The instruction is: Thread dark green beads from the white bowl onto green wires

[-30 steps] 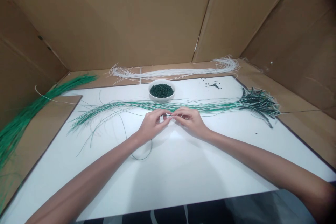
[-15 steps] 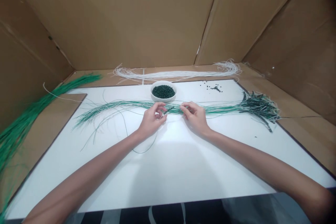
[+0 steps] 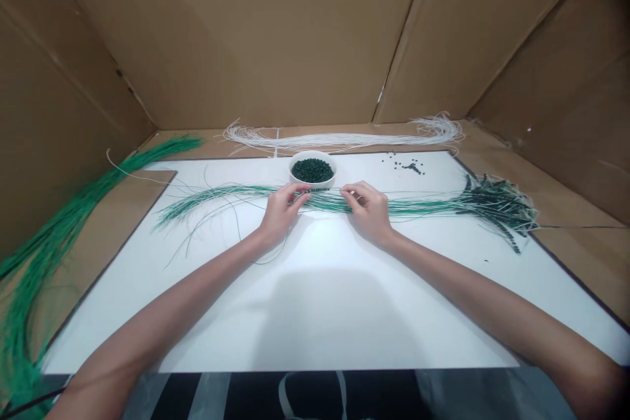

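Note:
My left hand point(image 3: 281, 211) pinches a thin strand near a short row of dark green beads point(image 3: 319, 189). My right hand point(image 3: 368, 210) is closed too, its thumb and forefinger pinched at the strand's other side, right of the beads. The thread stretches roughly level between both hands, just in front of a white bowl point(image 3: 294, 178) filled with dark green beads point(image 3: 312, 170). Beneath the hands, a long bundle of green and white strands point(image 3: 423, 205) crosses the board; its right end carries many dark beaded tips point(image 3: 497, 202).
Loose dark beads point(image 3: 413, 167) lie scattered right of the bowl. White cords point(image 3: 339, 139) run along the back, and a thick green strand bundle point(image 3: 73, 210) lies at left. Cardboard walls point(image 3: 270, 33) enclose the white board point(image 3: 335, 315) at the back and sides.
The beaded strand has gone from slanting by my left fingers to nearly level between both hands, closer to the bowl. Both hands rose slightly. The view shifted a little.

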Demonstrator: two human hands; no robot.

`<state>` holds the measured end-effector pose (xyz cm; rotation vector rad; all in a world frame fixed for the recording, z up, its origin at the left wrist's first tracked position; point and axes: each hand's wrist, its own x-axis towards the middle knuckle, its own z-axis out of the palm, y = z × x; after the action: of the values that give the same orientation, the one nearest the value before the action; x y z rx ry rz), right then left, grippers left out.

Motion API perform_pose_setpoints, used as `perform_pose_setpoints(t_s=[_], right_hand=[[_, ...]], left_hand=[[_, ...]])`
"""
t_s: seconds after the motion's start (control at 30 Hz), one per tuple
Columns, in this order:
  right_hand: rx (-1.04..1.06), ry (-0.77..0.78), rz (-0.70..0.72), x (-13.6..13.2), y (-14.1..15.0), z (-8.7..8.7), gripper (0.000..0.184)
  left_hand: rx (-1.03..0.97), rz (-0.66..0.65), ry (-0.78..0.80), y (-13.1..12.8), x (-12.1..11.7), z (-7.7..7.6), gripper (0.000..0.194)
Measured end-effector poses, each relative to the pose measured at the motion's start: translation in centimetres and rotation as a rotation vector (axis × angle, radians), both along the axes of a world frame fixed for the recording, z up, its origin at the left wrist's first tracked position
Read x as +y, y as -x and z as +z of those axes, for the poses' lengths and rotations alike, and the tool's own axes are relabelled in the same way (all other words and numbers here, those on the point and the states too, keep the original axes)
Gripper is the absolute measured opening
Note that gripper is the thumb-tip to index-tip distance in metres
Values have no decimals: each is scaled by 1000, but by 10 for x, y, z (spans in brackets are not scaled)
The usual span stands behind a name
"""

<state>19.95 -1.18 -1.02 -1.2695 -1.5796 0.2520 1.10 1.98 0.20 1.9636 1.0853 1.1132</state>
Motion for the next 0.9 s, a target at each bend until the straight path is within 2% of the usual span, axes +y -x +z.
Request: perform_pose_setpoints(t_s=[0.27, 0.5, 0.9], right_hand=[[-107, -19, 17, -1, 1, -5, 14], [-98, 3, 13, -1, 1, -4, 15], [-94, -13, 13, -2, 1, -4, 15]], left_hand=[[212, -3, -164, 2, -1, -5, 15], [202, 4, -243, 2, -6, -6, 13], [175, 57, -278, 2, -8, -5, 10]])
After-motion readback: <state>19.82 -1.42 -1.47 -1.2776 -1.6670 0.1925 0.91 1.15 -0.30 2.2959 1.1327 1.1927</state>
